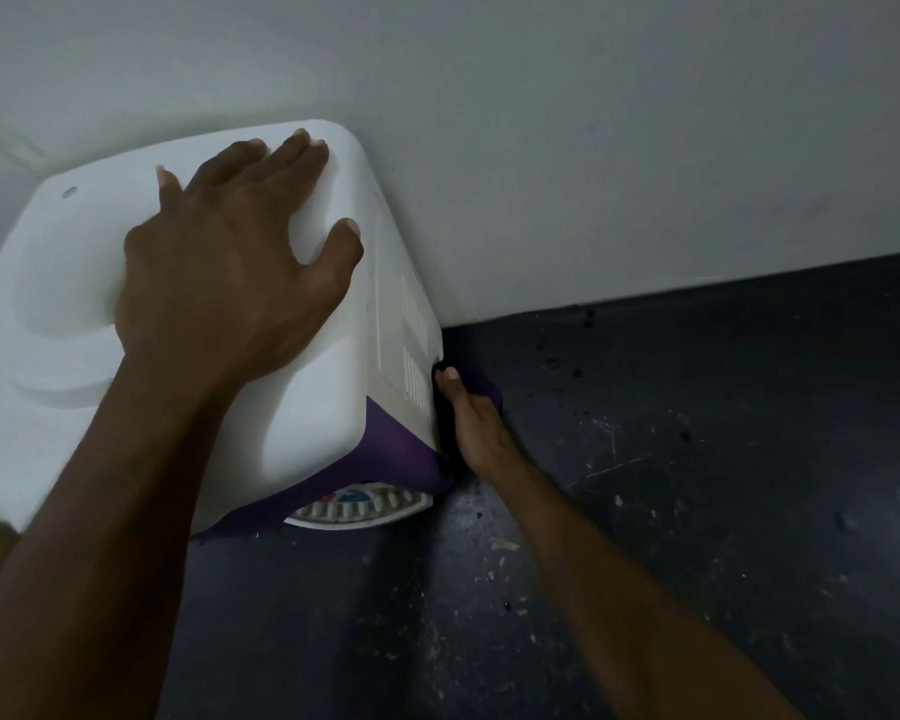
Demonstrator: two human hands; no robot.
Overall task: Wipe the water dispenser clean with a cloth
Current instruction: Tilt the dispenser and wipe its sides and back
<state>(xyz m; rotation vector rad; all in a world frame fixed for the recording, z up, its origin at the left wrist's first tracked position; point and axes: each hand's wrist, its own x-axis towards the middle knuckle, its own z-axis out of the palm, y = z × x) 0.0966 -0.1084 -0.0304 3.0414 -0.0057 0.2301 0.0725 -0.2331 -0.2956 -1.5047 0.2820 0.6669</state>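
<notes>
One view only, head camera, looking down. Water dispenser [63, 252] sits on dark floor [697, 511], its back close to the white wall [645, 148]. White top, purple front, drip tray [359, 506] poking out at the bottom.

Left hand [230, 267] lies flat on the dispenser's top, fingers straight and spread apart, thumb out toward the right edge. Looks like bracing, not wiping.

Right hand [471, 428] is low at the dispenser's right side, just below the vent slots [414, 345]. It holds a purple cloth [484, 394] against or right beside that side's lower corner; can't tell if the cloth is actually touching. Thumb is laid along the cloth, other fingers hidden behind it, so how they lie is not shown.

Step, my read: wiping the lower right side panel, top hand steadying the unit. How much is already clean can't be judged.

Next move likely calls for running the cloth along the side while the left hand keeps enough weight on top so the unit doesn't slide. Floor has specks and scuffs.
</notes>
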